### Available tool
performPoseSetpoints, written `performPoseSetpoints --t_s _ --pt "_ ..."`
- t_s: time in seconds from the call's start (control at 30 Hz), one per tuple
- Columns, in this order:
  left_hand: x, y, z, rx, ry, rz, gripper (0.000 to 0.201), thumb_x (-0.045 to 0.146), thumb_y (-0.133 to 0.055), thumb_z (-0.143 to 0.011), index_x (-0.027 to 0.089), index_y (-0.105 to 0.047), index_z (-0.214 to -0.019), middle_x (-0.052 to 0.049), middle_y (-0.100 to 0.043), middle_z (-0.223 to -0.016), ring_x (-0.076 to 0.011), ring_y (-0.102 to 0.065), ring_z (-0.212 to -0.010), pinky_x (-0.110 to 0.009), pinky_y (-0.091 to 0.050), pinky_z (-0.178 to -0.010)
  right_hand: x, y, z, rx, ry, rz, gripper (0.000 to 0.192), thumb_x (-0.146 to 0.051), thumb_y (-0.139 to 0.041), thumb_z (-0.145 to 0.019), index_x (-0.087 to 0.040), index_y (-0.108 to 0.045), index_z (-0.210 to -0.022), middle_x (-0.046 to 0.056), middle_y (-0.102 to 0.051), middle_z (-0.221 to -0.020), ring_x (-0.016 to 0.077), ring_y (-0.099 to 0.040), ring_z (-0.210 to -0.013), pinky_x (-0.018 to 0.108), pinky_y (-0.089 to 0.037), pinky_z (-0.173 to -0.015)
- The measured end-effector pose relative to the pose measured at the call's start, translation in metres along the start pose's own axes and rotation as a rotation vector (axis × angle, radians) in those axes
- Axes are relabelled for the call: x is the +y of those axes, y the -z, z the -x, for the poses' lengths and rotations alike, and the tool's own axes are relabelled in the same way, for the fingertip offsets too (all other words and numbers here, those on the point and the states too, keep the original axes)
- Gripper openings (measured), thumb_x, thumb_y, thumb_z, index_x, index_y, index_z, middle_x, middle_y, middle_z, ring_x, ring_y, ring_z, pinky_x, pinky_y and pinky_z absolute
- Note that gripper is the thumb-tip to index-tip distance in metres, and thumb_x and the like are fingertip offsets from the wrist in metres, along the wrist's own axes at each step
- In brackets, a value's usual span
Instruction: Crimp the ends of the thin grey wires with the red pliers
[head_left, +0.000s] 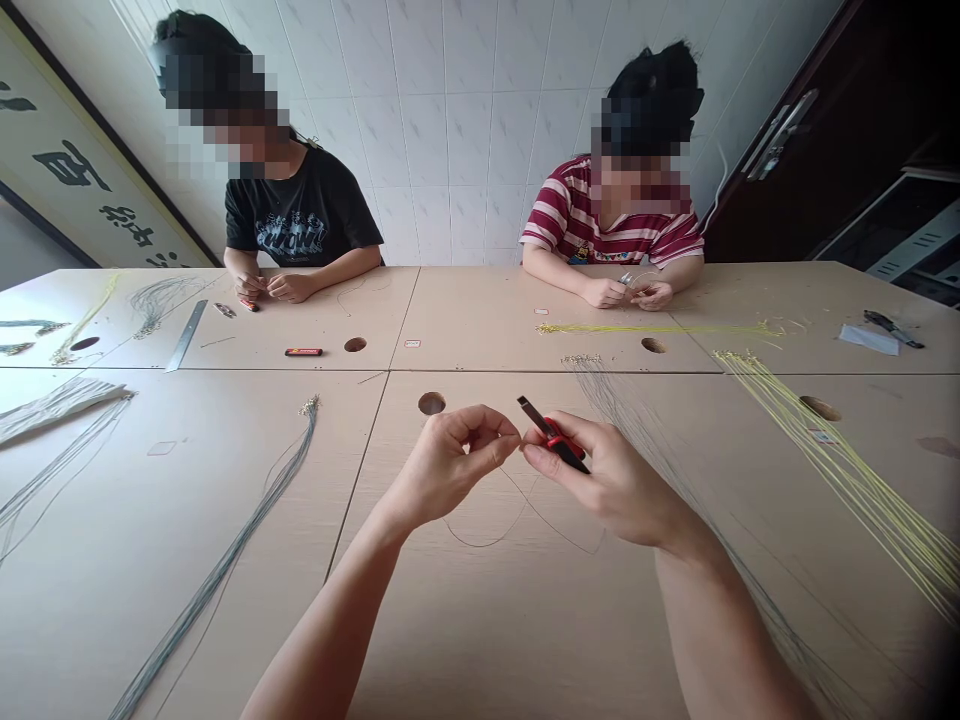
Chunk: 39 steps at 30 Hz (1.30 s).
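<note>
Red-handled pliers (553, 437) are sitting in the right hand (600, 478), just right of the frame's centre, the fingers clenched round the handles and the dark tip pointing up and left. Touching it fingertip to fingertip, the left hand (450, 460) is pinching the end of a thin grey wire (517, 520), thumb and forefinger closed on it; the wire is drooping below both hands in a loose loop over the pale wooden table (480, 640).

Left of the hands, a long bundle of grey wires (247, 530) is running from the centre down to the lower left edge. More grey wires (652, 450) are fanning out behind the right wrist, and yellow wires (847, 470) are slanting across the right side of the frame. A round hole (431, 403) is showing in the table just above the left hand.

At the far side, in the upper part of the frame, two other people are sitting: one in a black shirt (304, 220) at upper left, hands together near a metal ruler (186, 335) and a small red-and-black tool (303, 352); one in a striped shirt (592, 225) at upper right, hands working over another yellow strand (652, 328).
</note>
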<state>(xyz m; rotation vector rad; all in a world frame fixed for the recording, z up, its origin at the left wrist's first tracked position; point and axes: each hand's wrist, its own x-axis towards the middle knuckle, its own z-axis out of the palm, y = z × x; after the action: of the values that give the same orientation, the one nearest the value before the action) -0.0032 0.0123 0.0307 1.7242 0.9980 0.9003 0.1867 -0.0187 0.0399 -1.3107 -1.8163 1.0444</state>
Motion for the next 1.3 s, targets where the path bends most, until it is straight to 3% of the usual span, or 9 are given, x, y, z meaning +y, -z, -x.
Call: performPoseSetpoints --t_s 0.4,0.7,0.9,1.3 --pt "-0.0015 -0.0008 0.0020 0.065 -0.068 -0.100 0.017 0.032 -0.058 -0.088 0.018 -0.063 -0.079 0.001 -0.054 -0.069 -0.0098 -0.042 -0.063 -0.022 -0.039 -0.058 0.0051 0.0006 -0.0042 0.035 -0.016 -0.075 0.023 -0.040 -0.051 -0.094 -0.021 -0.052 -0.081 -0.003 -0.040 -0.068 0.0119 -0.037 -0.061 0.025 -0.032 -0.056" --pt "-0.0003 -0.0002 0.0023 0.055 -0.088 -0.107 0.019 0.033 -0.056 -0.089 0.018 -0.062 -0.078 0.000 -0.053 -0.069 -0.0108 -0.043 -0.065 -0.022 -0.039 -0.059 0.0085 -0.0010 -0.0053 0.030 -0.007 -0.086 0.020 -0.039 -0.054 -0.093 -0.021 -0.057 -0.086 -0.001 -0.048 -0.075 0.0137 -0.044 -0.069 0.026 -0.035 -0.060" --pt "-0.0034 0.0011 0.0025 0.071 -0.097 -0.129 0.018 0.033 -0.056 -0.090 0.018 -0.061 -0.080 0.001 -0.052 -0.068 -0.0110 -0.044 -0.065 -0.023 -0.039 -0.059 0.0053 0.0035 -0.0027 0.082 -0.018 -0.092 0.021 -0.039 -0.054 -0.092 -0.021 -0.054 -0.082 -0.001 -0.045 -0.072 0.0132 -0.041 -0.066 0.026 -0.035 -0.060" --pt "0.0031 -0.0020 0.0039 0.069 -0.137 -0.210 0.015 0.027 -0.053 -0.090 0.019 -0.060 -0.080 0.001 -0.051 -0.066 -0.0102 -0.043 -0.063 -0.021 -0.039 -0.058 0.0025 -0.0005 -0.0019 0.010 -0.040 -0.107 0.025 -0.040 -0.053 -0.092 -0.020 -0.051 -0.077 -0.003 -0.040 -0.068 0.0121 -0.038 -0.062 0.026 -0.033 -0.058"
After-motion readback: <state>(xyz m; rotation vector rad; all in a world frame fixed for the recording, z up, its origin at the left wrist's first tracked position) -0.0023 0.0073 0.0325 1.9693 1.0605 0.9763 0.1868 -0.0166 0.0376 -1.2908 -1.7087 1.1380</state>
